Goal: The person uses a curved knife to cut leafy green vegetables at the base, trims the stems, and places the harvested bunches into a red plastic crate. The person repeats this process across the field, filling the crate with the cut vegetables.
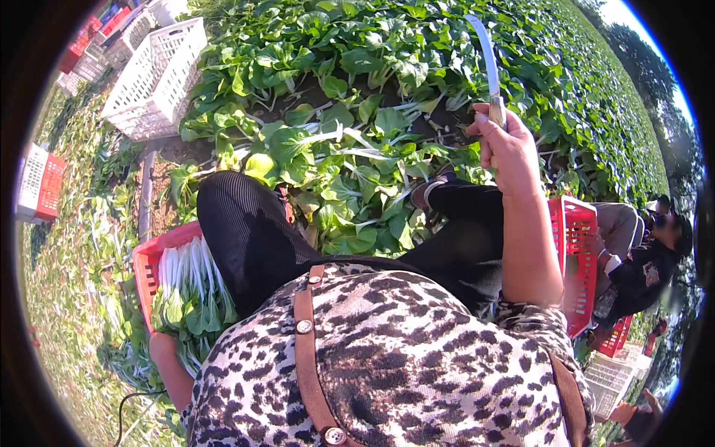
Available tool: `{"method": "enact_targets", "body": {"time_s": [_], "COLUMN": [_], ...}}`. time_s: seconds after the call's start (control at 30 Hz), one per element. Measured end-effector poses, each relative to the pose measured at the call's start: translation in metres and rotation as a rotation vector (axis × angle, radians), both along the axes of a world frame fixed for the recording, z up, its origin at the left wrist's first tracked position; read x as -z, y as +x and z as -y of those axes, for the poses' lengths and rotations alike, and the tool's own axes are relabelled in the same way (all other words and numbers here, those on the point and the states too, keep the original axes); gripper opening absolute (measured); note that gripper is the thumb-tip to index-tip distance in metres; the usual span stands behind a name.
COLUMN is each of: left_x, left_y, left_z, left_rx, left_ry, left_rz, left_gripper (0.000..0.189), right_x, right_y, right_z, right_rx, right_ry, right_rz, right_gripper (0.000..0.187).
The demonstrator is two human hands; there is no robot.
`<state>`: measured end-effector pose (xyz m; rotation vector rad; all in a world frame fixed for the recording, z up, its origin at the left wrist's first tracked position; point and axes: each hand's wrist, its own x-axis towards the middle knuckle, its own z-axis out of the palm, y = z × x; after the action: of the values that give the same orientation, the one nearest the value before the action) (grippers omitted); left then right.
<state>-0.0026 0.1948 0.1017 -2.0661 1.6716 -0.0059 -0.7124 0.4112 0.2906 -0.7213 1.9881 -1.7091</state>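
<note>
My right hand (pixel 509 142) is raised above the greens, with its fingers closed around the short wooden handle of a sickle (pixel 487 53). The slim, curved metal blade points up and away from me. My left arm reaches down to a red plastic crate (pixel 146 279) at my left side. Only part of my left hand (pixel 163 342) shows by the crate's near end, and its fingers are hidden. Leafy greens (pixel 190 290) with white stalks lie bundled inside this crate. Cut greens (pixel 341 145) are spread on the ground before my knees.
Dense standing greens (pixel 363 50) grow ahead. A white plastic crate (pixel 156 84) stands at the front left, with more crates behind it. To my right are another red crate (pixel 578 262) and a seated person (pixel 642 274). A white crate (pixel 611 380) is farther back.
</note>
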Motion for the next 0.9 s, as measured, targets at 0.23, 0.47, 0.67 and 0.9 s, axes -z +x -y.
{"method": "enact_targets", "body": {"time_s": [0.23,0.47,0.67,0.9], "left_x": [-0.083,-0.026,0.036,0.071], "left_y": [-0.240,-0.502,-0.575,-0.600], "left_z": [0.052,-0.059,-0.079,-0.020], "left_rx": [0.594,1.133,1.277,1.210], "left_ry": [-0.465,0.781,0.931,0.853], "left_rz": [-1.015,-0.759,-0.358,-0.385], "left_gripper": [0.029,0.029,0.029,0.030], "right_x": [0.052,0.086,0.104,0.070], "right_y": [-0.072,-0.064,-0.063,-0.080], "right_z": [-0.023,-0.040,-0.085,-0.091], "right_rx": [0.257,0.142,0.208,0.147], "right_ry": [0.186,0.392,0.303,0.220], "right_rz": [0.107,-0.058,0.048,0.429], "right_gripper": [0.020,0.030,0.029,0.023]}}
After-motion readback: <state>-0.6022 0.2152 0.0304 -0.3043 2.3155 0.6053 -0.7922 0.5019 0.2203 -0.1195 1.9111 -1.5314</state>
